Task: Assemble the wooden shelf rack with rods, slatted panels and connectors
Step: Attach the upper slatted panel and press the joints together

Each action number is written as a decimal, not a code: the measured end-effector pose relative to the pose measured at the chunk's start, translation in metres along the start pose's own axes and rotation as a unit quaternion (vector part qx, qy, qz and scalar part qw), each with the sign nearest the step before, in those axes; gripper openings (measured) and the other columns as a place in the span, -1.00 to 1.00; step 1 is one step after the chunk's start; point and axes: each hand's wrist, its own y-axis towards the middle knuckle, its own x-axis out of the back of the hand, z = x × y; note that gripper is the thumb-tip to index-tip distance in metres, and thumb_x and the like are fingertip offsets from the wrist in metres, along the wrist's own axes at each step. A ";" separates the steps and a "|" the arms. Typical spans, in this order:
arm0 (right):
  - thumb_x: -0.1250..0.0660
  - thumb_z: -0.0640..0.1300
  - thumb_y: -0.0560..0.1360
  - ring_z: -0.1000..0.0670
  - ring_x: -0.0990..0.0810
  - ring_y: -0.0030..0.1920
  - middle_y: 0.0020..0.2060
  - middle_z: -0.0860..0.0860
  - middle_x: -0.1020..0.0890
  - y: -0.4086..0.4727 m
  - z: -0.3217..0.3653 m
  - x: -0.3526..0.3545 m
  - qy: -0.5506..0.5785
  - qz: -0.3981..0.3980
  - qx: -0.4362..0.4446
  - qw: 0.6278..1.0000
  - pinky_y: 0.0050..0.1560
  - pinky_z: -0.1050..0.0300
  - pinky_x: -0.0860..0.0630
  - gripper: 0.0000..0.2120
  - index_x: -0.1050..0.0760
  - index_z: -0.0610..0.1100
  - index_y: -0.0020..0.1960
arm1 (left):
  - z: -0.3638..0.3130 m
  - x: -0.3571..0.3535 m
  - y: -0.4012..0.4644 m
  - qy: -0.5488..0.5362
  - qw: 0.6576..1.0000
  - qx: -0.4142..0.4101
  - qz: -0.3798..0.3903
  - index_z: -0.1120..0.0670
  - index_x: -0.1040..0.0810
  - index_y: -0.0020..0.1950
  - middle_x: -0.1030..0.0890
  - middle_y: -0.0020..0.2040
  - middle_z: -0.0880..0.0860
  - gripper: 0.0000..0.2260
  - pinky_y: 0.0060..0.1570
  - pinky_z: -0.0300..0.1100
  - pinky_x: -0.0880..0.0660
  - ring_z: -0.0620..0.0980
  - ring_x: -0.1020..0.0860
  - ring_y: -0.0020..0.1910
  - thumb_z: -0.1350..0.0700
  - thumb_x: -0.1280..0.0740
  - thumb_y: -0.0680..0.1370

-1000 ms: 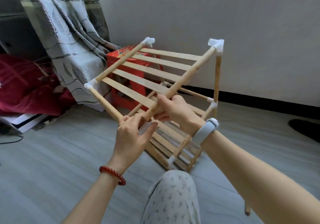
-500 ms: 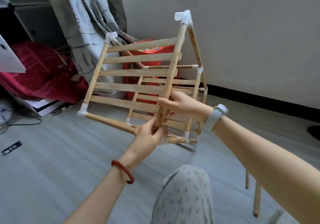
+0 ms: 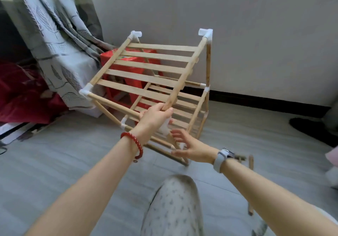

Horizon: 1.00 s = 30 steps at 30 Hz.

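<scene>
The wooden shelf rack (image 3: 150,65) stands tilted on the grey floor, two slatted panels joined by rods and white corner connectors (image 3: 205,32). My left hand (image 3: 155,117) grips the near corner of the upper panel, where a side rod (image 3: 184,73) meets a white connector partly hidden by my fingers. My right hand (image 3: 190,147) hovers lower, fingers spread and holding nothing, close to the rack's lower front rods. A loose wooden rod (image 3: 251,182) lies on the floor at my right.
A red box (image 3: 128,56) sits behind the rack against the wall. A patterned curtain (image 3: 54,40) hangs at the left, with dark red fabric (image 3: 20,93) beneath it. My knee (image 3: 173,204) is in the foreground. A dark shape (image 3: 309,127) lies on the floor far right.
My right hand has let go of the side rod and dropped below the rack with fingers spread. My left hand has shifted up onto the near corner. The rack has tipped back toward level.
</scene>
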 end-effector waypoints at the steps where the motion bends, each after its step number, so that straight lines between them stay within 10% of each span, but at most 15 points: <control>1: -0.34 -0.05 0.51 0.09 -0.28 0.35 0.33 0.11 -0.28 0.006 0.000 -0.004 -0.019 -0.016 -0.001 1.000 0.34 0.21 -0.25 -0.39 -0.11 -0.05 0.45 | -0.004 0.000 0.004 -0.006 1.000 0.002 0.006 -0.07 -0.50 -0.07 -0.59 -0.14 -0.01 -0.89 0.32 0.17 -0.25 0.13 -0.45 0.20 0.01 -0.21 0.60; 5: -0.18 -0.11 0.59 -0.02 -0.48 -0.06 -0.05 0.03 -0.53 0.026 0.002 -0.015 -0.116 -0.143 0.033 0.982 0.03 0.02 -0.47 -0.88 -0.38 -0.14 0.07 | -0.011 -0.004 0.007 -0.018 1.000 -0.001 0.014 -0.04 -0.50 -0.04 -0.59 -0.14 -0.01 -0.90 0.36 0.17 -0.22 0.04 -0.56 0.07 0.04 -0.20 0.61; 10: -0.17 -0.13 0.59 0.09 -0.40 -0.34 -0.29 0.09 -0.45 0.016 -0.001 0.002 -0.203 -0.134 0.080 0.967 -0.35 0.22 -0.34 -0.84 -0.28 0.03 -0.15 | -0.019 -0.008 0.005 -0.035 0.999 -0.014 0.015 -0.04 -0.50 -0.04 -0.59 -0.07 0.07 -0.83 0.35 0.21 -0.23 0.11 -0.50 0.16 -0.03 -0.15 0.62; 22: -0.17 -0.23 0.52 -0.08 -0.45 -0.16 -0.14 0.02 -0.46 -0.054 -0.003 0.092 -0.413 -0.121 0.044 0.902 -0.22 0.07 -0.31 -0.86 -0.23 -0.04 -0.10 | -0.039 -0.072 -0.020 -0.246 0.968 -0.027 -0.047 0.01 -0.48 -0.04 -0.60 -0.12 0.00 -0.78 -0.02 -0.16 -0.51 -0.03 -0.57 -0.03 -0.01 -0.08 0.65; 30: -0.12 -0.33 0.54 -0.07 -0.50 0.07 0.05 -0.04 -0.50 -0.059 -0.037 0.095 -0.545 -0.047 0.028 0.837 0.07 0.14 -0.30 -0.77 -0.40 -0.13 0.14 | 0.035 -0.120 -0.035 -0.461 0.861 0.215 0.002 0.15 -0.54 -0.04 -0.61 -0.08 0.07 -0.69 -0.14 -0.15 -0.37 -0.04 -0.52 -0.12 0.07 -0.04 0.66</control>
